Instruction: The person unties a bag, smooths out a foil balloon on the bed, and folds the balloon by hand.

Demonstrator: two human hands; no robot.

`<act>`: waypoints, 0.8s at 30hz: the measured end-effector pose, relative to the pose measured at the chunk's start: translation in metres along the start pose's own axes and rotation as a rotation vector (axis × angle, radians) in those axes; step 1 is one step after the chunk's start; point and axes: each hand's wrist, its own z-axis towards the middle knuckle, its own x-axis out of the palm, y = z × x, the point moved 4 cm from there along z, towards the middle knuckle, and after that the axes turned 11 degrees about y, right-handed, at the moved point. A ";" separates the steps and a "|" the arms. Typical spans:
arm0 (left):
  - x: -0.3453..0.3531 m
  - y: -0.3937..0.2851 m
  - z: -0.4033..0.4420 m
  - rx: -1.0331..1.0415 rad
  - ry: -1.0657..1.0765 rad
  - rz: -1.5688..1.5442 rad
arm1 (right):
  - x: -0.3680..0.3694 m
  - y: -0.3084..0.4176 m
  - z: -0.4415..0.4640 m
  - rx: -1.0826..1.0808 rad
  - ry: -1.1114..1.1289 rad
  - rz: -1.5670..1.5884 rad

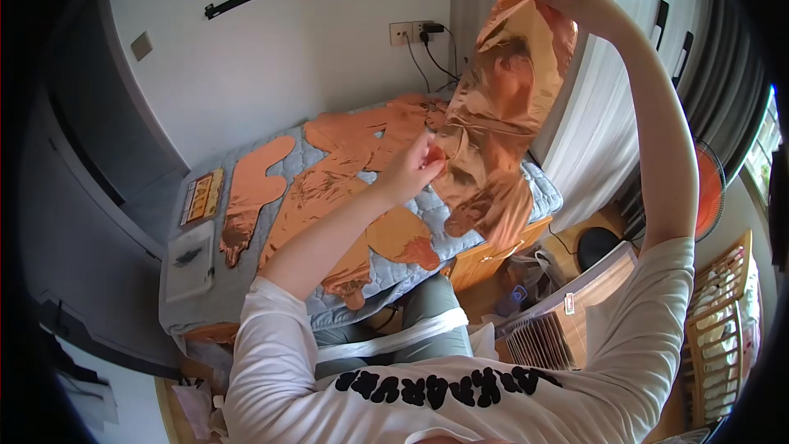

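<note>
A shiny copper-coloured foil sheet (pixel 514 74), like an uninflated balloon, hangs at the right of the bed. My right hand (pixel 575 0) is raised and pinches its top edge. Lower down, my left hand (pixel 412 171) has its fingers closed on the sheet's left edge. The lower end of the foil droops over the bed's front corner. More flat foil pieces (pixel 316 193) lie spread across the quilted grey-blue bed (pixel 288 141), one curved piece (pixel 256 185) apart at the left.
A white tray (pixel 191 263) and a coloured packet (pixel 202 196) lie at the bed's left end. Wall sockets (pixel 401 33) with cables are behind. A wooden drawer unit (pixel 493 259), plastic bags, a box (pixel 596 300), a fan (pixel 708 189) and a wooden rack (pixel 723 321) stand at the right.
</note>
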 end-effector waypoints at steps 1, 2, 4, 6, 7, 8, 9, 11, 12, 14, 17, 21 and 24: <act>0.000 0.002 -0.013 0.014 0.023 -0.116 | 0.005 -0.002 0.005 0.012 0.008 0.009; -0.001 0.004 -0.025 0.028 0.045 -0.231 | 0.010 -0.003 0.012 0.001 0.010 0.012; -0.009 0.009 -0.049 -0.029 0.009 -0.196 | 0.025 0.002 0.025 0.018 0.080 0.146; -0.022 0.007 -0.068 -0.088 -0.030 -0.161 | 0.038 0.013 0.036 0.042 0.085 0.120; -0.029 0.005 -0.076 -0.134 -0.038 -0.129 | 0.044 0.020 0.041 0.079 0.086 0.089; -0.036 0.002 -0.084 -0.179 -0.047 -0.097 | 0.050 0.021 0.049 0.065 0.087 0.094; -0.044 0.003 -0.090 -0.184 -0.059 -0.091 | 0.057 0.014 0.059 0.063 0.103 0.098; -0.061 0.009 -0.095 -0.178 -0.053 -0.020 | 0.071 0.010 0.076 0.052 0.118 0.105; -0.068 0.012 -0.098 -0.181 -0.061 -0.015 | 0.076 0.012 0.082 0.061 0.108 0.133; -0.085 0.018 -0.102 -0.184 -0.140 0.044 | 0.084 0.014 0.091 0.066 0.098 0.160; -0.107 0.012 -0.108 -0.227 -0.244 0.004 | 0.088 0.026 0.100 0.026 0.000 0.176; -0.148 0.017 -0.105 -0.236 -0.358 0.159 | 0.092 0.025 0.111 0.074 -0.051 0.197; -0.182 0.020 -0.093 -0.219 -0.411 0.341 | 0.092 0.026 0.119 0.016 -0.161 0.146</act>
